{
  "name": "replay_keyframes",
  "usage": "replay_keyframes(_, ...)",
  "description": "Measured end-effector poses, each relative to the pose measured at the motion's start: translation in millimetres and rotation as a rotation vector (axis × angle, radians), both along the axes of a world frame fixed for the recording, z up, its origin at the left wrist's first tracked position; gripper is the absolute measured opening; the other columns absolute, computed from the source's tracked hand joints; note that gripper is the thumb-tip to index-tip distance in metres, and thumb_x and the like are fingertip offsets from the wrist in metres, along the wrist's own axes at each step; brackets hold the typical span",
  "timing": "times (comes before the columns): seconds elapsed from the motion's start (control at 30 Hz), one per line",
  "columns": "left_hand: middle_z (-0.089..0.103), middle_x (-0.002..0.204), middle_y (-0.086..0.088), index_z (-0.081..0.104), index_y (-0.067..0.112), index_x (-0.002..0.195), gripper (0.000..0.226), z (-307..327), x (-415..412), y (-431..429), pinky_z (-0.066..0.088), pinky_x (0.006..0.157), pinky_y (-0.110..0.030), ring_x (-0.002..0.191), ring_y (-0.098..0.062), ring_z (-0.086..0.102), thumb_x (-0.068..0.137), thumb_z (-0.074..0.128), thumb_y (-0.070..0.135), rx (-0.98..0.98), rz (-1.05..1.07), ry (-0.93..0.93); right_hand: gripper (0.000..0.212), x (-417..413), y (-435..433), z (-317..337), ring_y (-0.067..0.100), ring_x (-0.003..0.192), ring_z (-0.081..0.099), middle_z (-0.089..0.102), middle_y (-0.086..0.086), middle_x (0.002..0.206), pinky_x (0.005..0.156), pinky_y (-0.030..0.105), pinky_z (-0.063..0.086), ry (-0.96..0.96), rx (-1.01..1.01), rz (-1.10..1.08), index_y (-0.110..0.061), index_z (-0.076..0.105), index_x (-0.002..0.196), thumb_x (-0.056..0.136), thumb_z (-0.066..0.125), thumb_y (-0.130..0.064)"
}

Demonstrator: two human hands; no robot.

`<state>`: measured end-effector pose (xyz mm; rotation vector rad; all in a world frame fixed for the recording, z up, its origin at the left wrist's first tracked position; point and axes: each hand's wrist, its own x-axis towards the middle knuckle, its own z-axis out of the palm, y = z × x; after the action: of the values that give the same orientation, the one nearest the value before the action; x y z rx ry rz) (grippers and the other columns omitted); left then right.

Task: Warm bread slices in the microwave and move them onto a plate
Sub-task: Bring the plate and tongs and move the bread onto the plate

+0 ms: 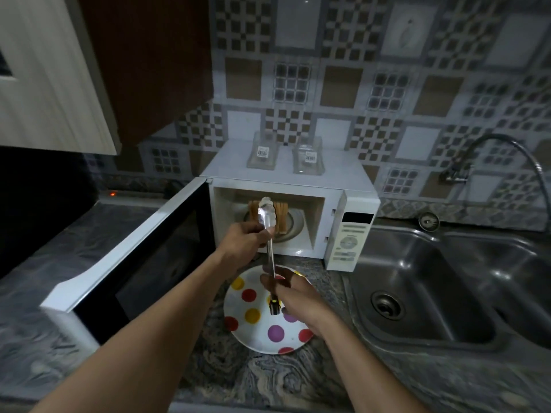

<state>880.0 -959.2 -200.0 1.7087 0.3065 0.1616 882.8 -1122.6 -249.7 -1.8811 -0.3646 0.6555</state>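
Obs.: microwave (286,183) at 12 o'clock from the plate (241,308), door (143,257) swung open toward 9 o'clock. Bread slices (282,217) stand on edge in a row on the turntable inside, none on the plate yet. Plate sits on the counter just in front of the oven, under the right hand.

Grip: both hands are on the metal tongs (270,254). Left hand (244,239) has its fingers curled round the arms just below the scalloped head. Right hand (295,296) holds the hinge end, fingers wrapped. The tong tips lie together in front of the slices at 12 o'clock. Cannot tell whether they touch or clamp any bread.

Handling estimate: slices are light, soft and easily crushed. Warmed bread is likely limper and may tear or fold if pinched at a corner. Standing on edge, the row may topple if one slice is nudged sideways.

Where to take hold: judged best across the flat faces, near the middle of the top edge of an end slice, with light squeeze only. The scalloped tips should bite enough, so slip is a minor risk and crushing the greater one.

Other: steel sink (423,293) at 3 o'clock, two clear containers (262,153) on top of the oven.
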Motion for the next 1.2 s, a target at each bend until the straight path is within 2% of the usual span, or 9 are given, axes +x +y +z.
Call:
replay_keyframes(0.17,0.071,0.109,-0.016,0.073,0.014,0.100,0.017,10.1,5.8,-0.3,0.046,0.079,-0.034,0.095,-0.022,0.064,0.094,0.065,0.028,-0.026,-0.007,-0.034,0.032,3.3,12.4,10.5,0.016,0.098,0.068,0.074,-0.001,0.101,0.089,0.038,0.054,-0.059,0.062,-0.122,-0.024,0.068,0.113,0.103,0.047,-0.046)
replay_keyframes(0.33,0.065,0.118,-0.022,0.072,0.009,0.105,0.026,-0.6,14.0,0.4,0.056,0.065,-0.027,0.113,-0.033,0.062,0.094,0.064,0.031,-0.113,-0.033,-0.036,0.024,5.5,15.2,5.2,0.017,0.066,0.064,0.065,0.005,0.078,0.056,0.033,0.047,-0.110,0.101,-0.187,-0.016,0.061,0.107,0.105,0.047,-0.035)
replay_keyframes(0.43,0.069,0.110,-0.023,0.070,0.004,0.105,0.031,-24.6,15.3,5.6,0.059,0.083,-0.044,0.100,-0.035,0.069,0.093,0.066,0.033,-0.242,-0.048,-0.003,0.023,10.2,11.8,-9.6,0.011,0.058,0.060,0.061,0.007,0.081,0.057,0.033,0.048,-0.145,0.059,-0.219,-0.017,0.055,0.093,0.103,0.049,-0.037)
replay_keyframes(0.53,0.070,0.105,-0.001,0.068,0.015,0.114,0.029,-62.6,6.1,15.0,0.049,0.093,-0.035,0.102,-0.021,0.067,0.098,0.057,0.037,0.239,0.026,0.031,0.029,18.8,8.2,-27.7,0.014,0.059,0.057,0.060,-0.006,0.067,0.064,0.043,0.052,-0.171,0.014,-0.277,-0.021,0.052,0.083,0.100,0.052,-0.044)
replay_keyframes(0.6,0.064,0.118,-0.008,0.058,0.010,0.131,0.037,-97.2,-5.3,24.3,0.042,0.089,-0.028,0.113,-0.027,0.060,0.100,0.052,0.031,0.481,0.048,0.064,0.033,24.0,6.2,-36.6,0.015,0.059,0.059,0.062,-0.008,0.064,0.067,0.043,0.053,-0.195,-0.033,-0.313,-0.021,0.053,0.081,0.098,0.052,-0.048)
replay_keyframes(0.73,0.037,0.154,-0.013,0.031,0.017,0.153,0.077,-173.9,-17.5,47.8,0.033,0.111,-0.040,0.139,-0.034,0.038,0.088,0.033,0.059,0.637,0.013,0.234,0.038,37.6,6.2,-50.5,0.024,0.066,0.066,0.065,0.005,0.075,0.067,0.045,0.054,-0.225,-0.132,-0.342,-0.017,0.052,0.083,0.096,0.052,-0.053)
replay_keyframes(0.87,0.009,0.165,-0.004,0.005,0.027,0.158,0.079,-212.8,-19.2,49.0,0.014,0.119,-0.045,0.150,-0.028,0.015,0.091,0.016,0.068,0.847,-0.004,0.337,0.035,60.5,9.9,-62.8,0.025,0.069,0.062,0.060,0.002,0.071,0.058,0.035,0.044,-0.281,-0.232,-0.371,-0.021,0.049,0.079,0.098,0.051,-0.051)
replay_keyframes(0.97,0.009,0.165,-0.007,0.004,0.023,0.158,0.099,-221.9,-12.4,43.4,0.008,0.119,-0.046,0.150,-0.029,0.012,0.071,-0.009,0.069,0.977,0.015,0.357,0.036,80.7,18.7,-62.8,0.025,0.071,0.059,0.057,0.001,0.073,0.056,0.031,0.035,-0.307,-0.271,-0.385,-0.017,0.054,0.084,0.097,0.053,-0.051)
replay_keyframes(1.2,0.023,0.163,-0.005,0.017,0.025,0.157,0.090,-234.1,0.2,45.2,0.020,0.118,-0.047,0.148,-0.027,0.023,0.080,-0.001,0.069,0.947,0.105,0.324,0.045,121.3,47.0,-52.2,0.028,0.083,0.063,0.065,0.010,0.098,0.057,0.030,0.037,-0.332,-0.444,-0.393,-0.009,0.052,0.109,0.098,0.052,-0.052)
